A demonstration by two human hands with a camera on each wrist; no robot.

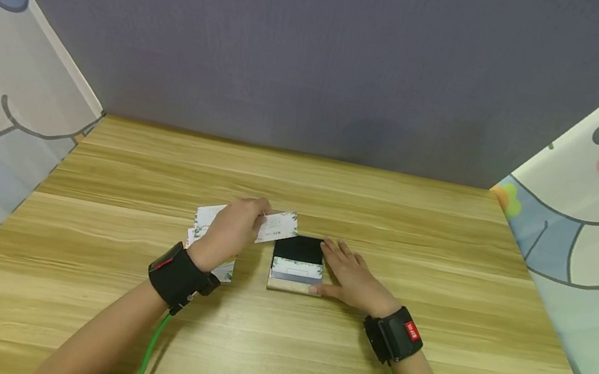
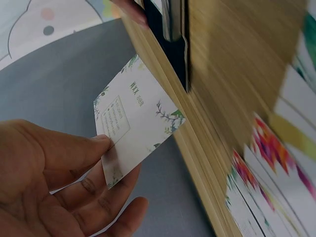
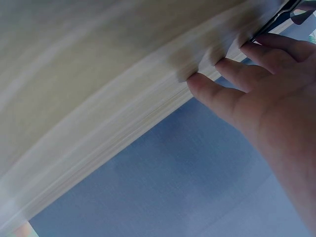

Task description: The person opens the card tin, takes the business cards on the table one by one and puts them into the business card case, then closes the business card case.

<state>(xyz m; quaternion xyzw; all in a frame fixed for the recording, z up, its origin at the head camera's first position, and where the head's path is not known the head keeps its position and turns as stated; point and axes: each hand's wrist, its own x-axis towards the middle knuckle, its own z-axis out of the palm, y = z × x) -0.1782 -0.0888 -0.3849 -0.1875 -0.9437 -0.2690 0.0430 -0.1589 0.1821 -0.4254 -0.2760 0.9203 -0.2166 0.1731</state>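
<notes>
My left hand (image 1: 231, 232) pinches a white business card (image 2: 136, 116) by one end between thumb and fingers. The card has leaf prints and green lettering, and it is raised with its far end close to the upper left corner of a card case (image 1: 299, 248). The case lies open on the table, black inside with a silver edge, and a leaf-printed card (image 1: 297, 268) sits in its lower part. At the right side of the case rests my right hand (image 1: 350, 279), fingers extended, thumb at the lower corner. In the right wrist view, its fingertips (image 3: 196, 81) touch the tabletop.
Several more business cards (image 1: 226, 271) lie overlapping under and beside the left hand, some with bright red and orange prints (image 2: 274, 143). A grey panel (image 1: 312, 49) rises behind the wooden table (image 1: 486, 354). Green cables (image 1: 151, 348) run from the wrist cameras.
</notes>
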